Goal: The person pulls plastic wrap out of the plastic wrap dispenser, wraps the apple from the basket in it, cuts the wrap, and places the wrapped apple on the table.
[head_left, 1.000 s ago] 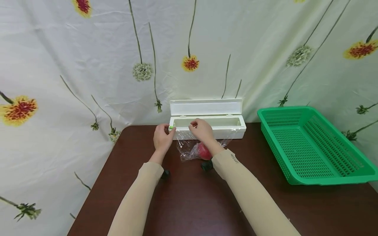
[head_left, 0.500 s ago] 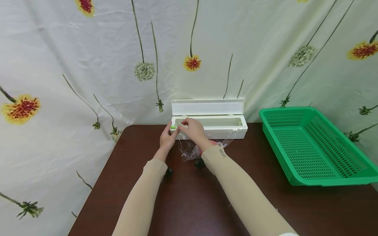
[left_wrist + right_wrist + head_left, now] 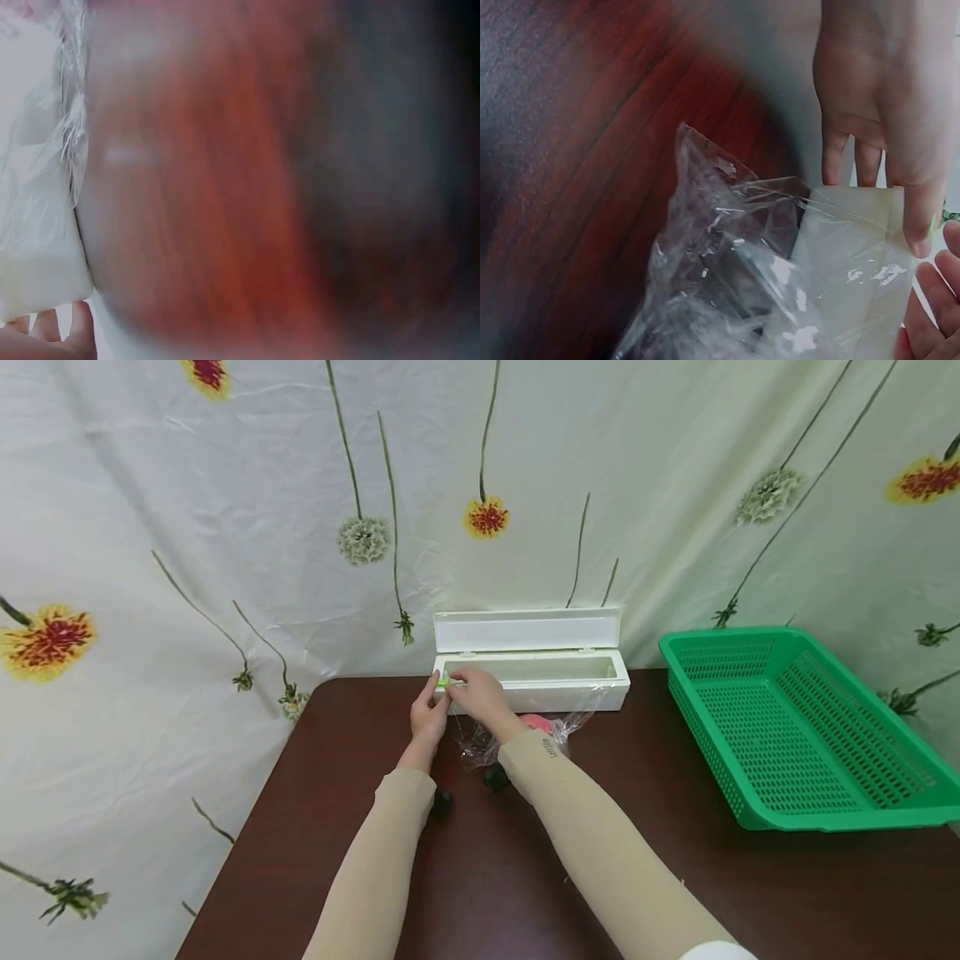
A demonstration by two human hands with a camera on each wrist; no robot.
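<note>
At the far edge of the dark red-brown table (image 3: 337, 743), a long white box (image 3: 570, 698) is standing with its lid (image 3: 525, 631) raised at the back. Clock read in the head view, box at centre.

12 o'clock: a pale curtain (image 3: 300, 527) is hanging behind, printed with red-yellow flowers, whitish puffs and thin stems; creases are running through it.

3 to 4 o'clock: a green basket (image 3: 795, 814), mesh-walled, is sitting on the table, near the box but apart from it.

6 o'clock: a reddish thing (image 3: 537, 722) is lying just in front of the box, partly hidden by the right sleeve (image 3: 555, 777); clear film (image 3: 474, 750) is lying crumpled about it and covering part of the box front.

9 o'clock end: the left hand (image 3: 427, 720) is gripping the box corner narrowly, thumb in front, fingers against the end. Just beside it, the right hand (image 3: 480, 693) is holding its fingertips bunched at a green tab (image 3: 442, 682); cannot tell whether they are pinching anything.

Table grain is showing as dark streaks in the right wrist view.
</note>
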